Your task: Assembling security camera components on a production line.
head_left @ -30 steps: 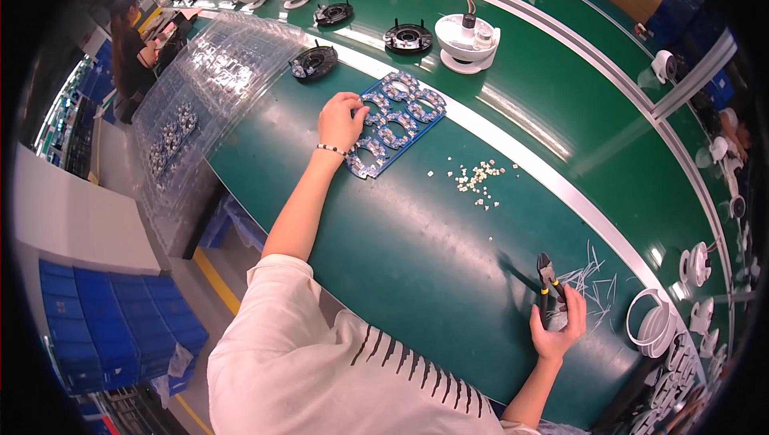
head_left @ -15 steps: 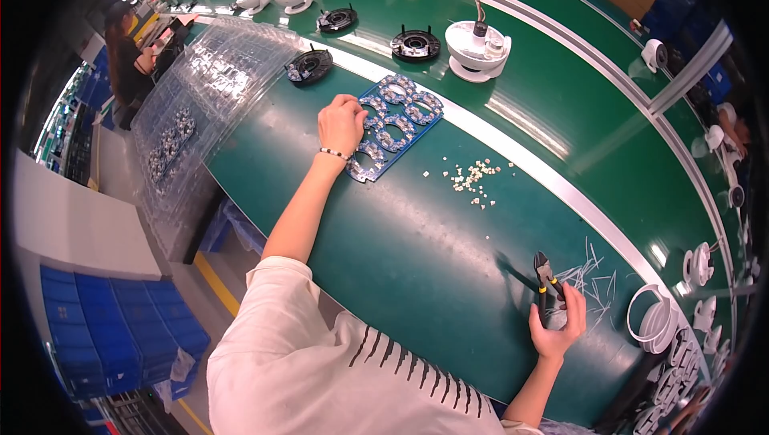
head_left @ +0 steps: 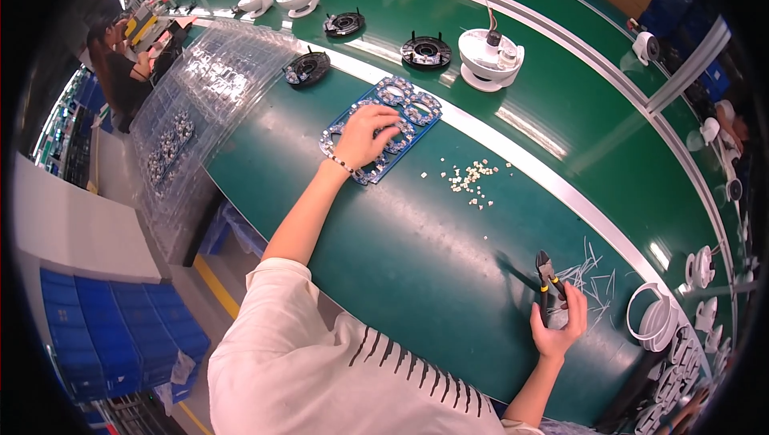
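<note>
My left hand (head_left: 365,138), with a beaded band at its wrist, reaches over a blue panel of ring-shaped circuit boards (head_left: 424,108). Its fingers are bent, thumb and fingertips apart near one of the rings, and nothing shows between them. Part of the panel is hidden under this hand. At the right, a pair of side cutters (head_left: 546,276) with black and yellow handles is in my right hand (head_left: 562,324), jaws pointing away from me. Thin white offcut strips (head_left: 594,283) lie beside the cutters. Small cream-coloured pieces (head_left: 473,176) are scattered between my hands.
Clear plastic trays (head_left: 216,74) are stacked at the left, with more boards (head_left: 170,147) on them. Beyond a metal rail, a green conveyor (head_left: 561,98) carries black round bases (head_left: 426,52) and white camera housings (head_left: 490,58). A white ring part (head_left: 653,319) stands at right. A person (head_left: 120,74) sits far left.
My left hand has moved right across the board panel, its thumb and fingers now apart. On the near conveyor, the housings and bases have shifted slightly right. My right hand has barely moved.
</note>
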Motion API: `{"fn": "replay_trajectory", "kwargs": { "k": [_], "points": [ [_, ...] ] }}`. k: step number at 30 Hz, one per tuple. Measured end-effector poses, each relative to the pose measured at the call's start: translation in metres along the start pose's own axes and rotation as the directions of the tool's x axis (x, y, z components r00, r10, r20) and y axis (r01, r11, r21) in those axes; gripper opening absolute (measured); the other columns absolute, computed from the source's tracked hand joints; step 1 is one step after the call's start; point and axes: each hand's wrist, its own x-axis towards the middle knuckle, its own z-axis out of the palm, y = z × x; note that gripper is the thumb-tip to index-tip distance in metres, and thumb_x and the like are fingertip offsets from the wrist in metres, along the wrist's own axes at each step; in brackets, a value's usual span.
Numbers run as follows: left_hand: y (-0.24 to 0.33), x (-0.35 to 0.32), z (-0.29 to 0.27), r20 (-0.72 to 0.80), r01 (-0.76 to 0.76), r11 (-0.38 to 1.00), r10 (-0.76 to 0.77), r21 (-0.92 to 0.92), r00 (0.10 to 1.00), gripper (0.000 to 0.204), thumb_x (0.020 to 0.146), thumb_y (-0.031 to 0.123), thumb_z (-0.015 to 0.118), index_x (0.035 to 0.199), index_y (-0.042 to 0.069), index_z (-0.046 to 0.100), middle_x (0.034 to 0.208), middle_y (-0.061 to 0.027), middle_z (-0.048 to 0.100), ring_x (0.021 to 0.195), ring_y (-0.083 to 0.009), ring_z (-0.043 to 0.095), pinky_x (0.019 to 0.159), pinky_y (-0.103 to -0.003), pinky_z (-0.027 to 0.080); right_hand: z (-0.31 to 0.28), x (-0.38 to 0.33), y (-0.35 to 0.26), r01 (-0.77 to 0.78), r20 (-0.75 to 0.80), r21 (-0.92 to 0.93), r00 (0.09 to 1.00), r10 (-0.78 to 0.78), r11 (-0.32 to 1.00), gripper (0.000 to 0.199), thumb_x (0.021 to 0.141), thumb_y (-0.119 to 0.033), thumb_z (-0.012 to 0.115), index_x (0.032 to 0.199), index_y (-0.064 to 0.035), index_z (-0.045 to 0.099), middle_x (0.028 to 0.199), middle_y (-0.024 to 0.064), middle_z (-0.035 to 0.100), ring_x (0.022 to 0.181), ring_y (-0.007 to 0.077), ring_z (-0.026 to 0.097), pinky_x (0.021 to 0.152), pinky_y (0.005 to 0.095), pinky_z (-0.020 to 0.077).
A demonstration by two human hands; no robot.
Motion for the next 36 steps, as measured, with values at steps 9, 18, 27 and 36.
{"fn": "replay_trajectory", "kwargs": {
  "k": [9, 18, 27, 36],
  "points": [
    [-0.038, 0.017, -0.005, -0.057, 0.288, 0.921, -0.283, 0.262, 0.957, 0.006, 0.065, 0.011, 0.066, 0.070, 0.008, 0.065, 0.079, -0.0078, 0.061, 0.081, -0.0258, 0.056, 0.072, -0.034, 0.045, 0.000, 0.000, 0.002, 0.004, -0.001, 0.002, 1.000, -0.004, 1.000, 0.052, 0.050, -0.007, 0.070, 0.100, -0.0003, 0.057, 0.091, 0.0139, 0.056, 0.075, 0.0249, 0.055, 0.059, 0.0293, 0.0437],
    [-0.037, 0.013, 0.004, -0.184, 0.238, 0.914, -0.186, 0.328, 0.965, 0.003, 0.067, 0.008, 0.063, 0.070, 0.006, 0.062, 0.078, -0.0072, 0.061, 0.076, -0.0268, 0.056, 0.069, -0.034, 0.045, 0.002, 0.002, 0.000, 0.001, 0.013, 0.023, 1.000, -0.001, 1.000, 0.053, 0.050, -0.007, 0.070, 0.101, 0.0001, 0.057, 0.090, 0.0139, 0.056, 0.074, 0.0239, 0.054, 0.060, 0.0287, 0.0439],
    [-0.040, 0.013, 0.007, -0.282, 0.186, 0.965, -0.130, 0.183, 0.951, 0.006, 0.069, 0.004, 0.060, 0.075, 0.004, 0.062, 0.078, -0.0091, 0.062, 0.068, -0.0264, 0.060, 0.062, -0.032, 0.048, 0.003, 0.004, -0.002, 0.008, 0.011, 0.014, 1.000, -0.008, 1.000, 0.052, 0.050, -0.007, 0.070, 0.101, -0.0001, 0.057, 0.090, 0.0136, 0.056, 0.073, 0.0236, 0.055, 0.059, 0.0285, 0.0440],
    [-0.034, 0.005, 0.001, -0.219, 0.217, 0.928, -0.154, 0.304, 0.963, 0.007, 0.069, 0.008, 0.059, 0.074, 0.006, 0.063, 0.079, -0.0077, 0.064, 0.065, -0.0256, 0.060, 0.064, -0.032, 0.048, 0.000, 0.004, 0.000, 0.000, 0.003, 0.009, 1.000, 0.000, 1.000, 0.051, 0.051, -0.008, 0.070, 0.100, -0.0001, 0.057, 0.090, 0.0140, 0.056, 0.074, 0.0242, 0.055, 0.058, 0.0288, 0.0437]
  ]
}}
